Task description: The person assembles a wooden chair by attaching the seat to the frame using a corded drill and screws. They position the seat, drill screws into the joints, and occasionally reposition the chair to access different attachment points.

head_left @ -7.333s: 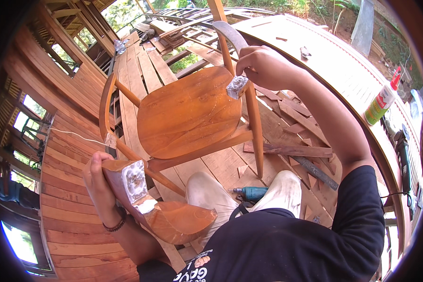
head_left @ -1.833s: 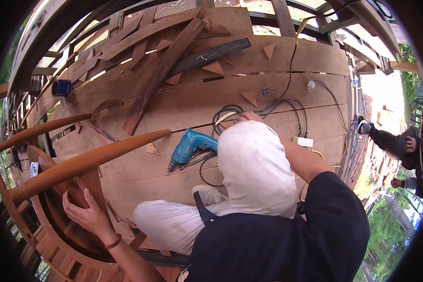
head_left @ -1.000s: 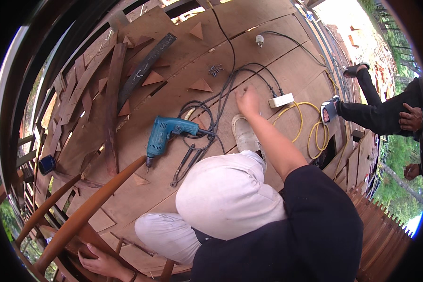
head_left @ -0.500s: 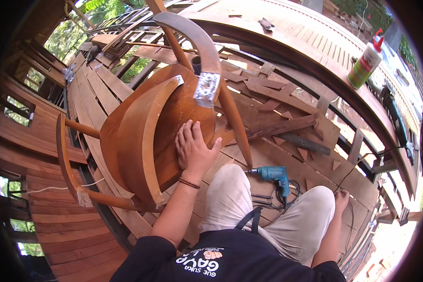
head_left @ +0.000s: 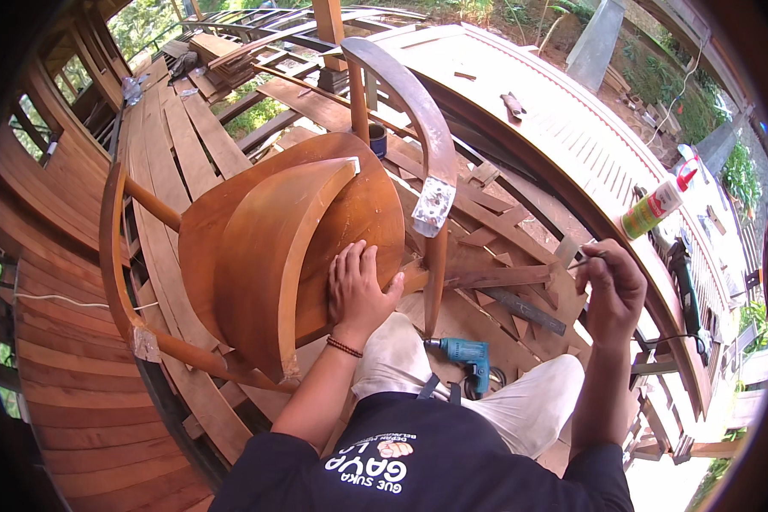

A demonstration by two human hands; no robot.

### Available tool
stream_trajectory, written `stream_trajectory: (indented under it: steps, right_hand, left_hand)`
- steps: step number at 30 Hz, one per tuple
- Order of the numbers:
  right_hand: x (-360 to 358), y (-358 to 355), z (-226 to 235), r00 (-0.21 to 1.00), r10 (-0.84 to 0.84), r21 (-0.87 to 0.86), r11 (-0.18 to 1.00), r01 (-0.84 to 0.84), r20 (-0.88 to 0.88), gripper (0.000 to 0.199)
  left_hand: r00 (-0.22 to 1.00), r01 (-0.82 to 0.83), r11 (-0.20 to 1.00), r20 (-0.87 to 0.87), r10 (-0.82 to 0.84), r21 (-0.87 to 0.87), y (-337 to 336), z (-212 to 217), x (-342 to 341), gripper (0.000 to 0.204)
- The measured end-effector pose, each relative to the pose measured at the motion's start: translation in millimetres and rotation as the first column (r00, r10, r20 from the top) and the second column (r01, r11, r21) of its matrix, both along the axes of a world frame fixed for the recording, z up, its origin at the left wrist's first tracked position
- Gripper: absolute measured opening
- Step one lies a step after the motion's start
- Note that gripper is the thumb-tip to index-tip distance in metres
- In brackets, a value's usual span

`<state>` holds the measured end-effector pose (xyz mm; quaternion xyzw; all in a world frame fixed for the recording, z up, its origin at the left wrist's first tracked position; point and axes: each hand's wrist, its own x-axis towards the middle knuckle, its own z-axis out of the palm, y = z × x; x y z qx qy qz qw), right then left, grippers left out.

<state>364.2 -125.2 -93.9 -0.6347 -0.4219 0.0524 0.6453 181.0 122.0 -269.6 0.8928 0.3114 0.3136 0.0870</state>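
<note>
A brown wooden chair (head_left: 380, 205) lies tipped in front of me, with its curved backrest piece (head_left: 260, 243) loose across the seat. Spread flat on the seat beside that piece is my left hand (head_left: 358, 290), fingers open. At the right, my raised right hand (head_left: 614, 286) pinches a thin, short, stick-like piece (head_left: 578, 264); its exact kind is too small to tell. The curved arm rail (head_left: 405, 98) ends in a face with whitish residue and dark spots. A blue power drill (head_left: 468, 354) rests on the boards between my knees.
On the ledge to the right stands a glue bottle (head_left: 653, 209) with a red cap, near a dark green power tool (head_left: 684, 286). Wood offcuts (head_left: 495, 213) and a dark bar (head_left: 525, 311) lie beyond the drill. A dark cup (head_left: 377, 141) sits behind the seat.
My right hand has risen from beside my right knee and now holds a thin piece. The left hand stays on the seat. The view has shifted.
</note>
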Motion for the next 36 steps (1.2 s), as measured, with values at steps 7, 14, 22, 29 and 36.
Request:
stream_trajectory:
  steps: [7,14,22,29,36]
  right_hand:
    - [-24.5,101.2,32.7,0.975,0.22,-0.23,0.95,-0.214,0.003,0.011]
    - [-22.9,139.3,40.4,0.969,0.189,-0.4,0.91,-0.113,0.157,0.009]
    - [-18.9,150.0,44.5,0.945,0.216,-0.468,0.88,-0.078,0.247,0.009]
    - [-15.0,152.5,43.7,0.864,0.317,-0.505,0.859,-0.087,0.391,0.005]
    - [-17.6,155.5,42.9,0.916,0.281,-0.496,0.862,-0.11,0.285,0.009]
  left_hand:
    - [0.992,0.064,0.986,0.115,-0.047,-0.152,5.5,4.2,-2.4,0.05]
    - [0.51,0.851,-0.075,0.784,0.353,-0.52,-19.3,58.6,15.3,0.053]
    - [0.394,0.881,-0.463,0.696,0.6,-0.099,-26.7,109.4,26.2,0.067]
    - [0.39,0.854,-0.52,0.659,0.643,0.003,-23.0,116.2,23.2,0.067]
    - [0.375,0.852,-0.515,0.581,0.722,0.09,-20.9,113.5,23.7,0.065]
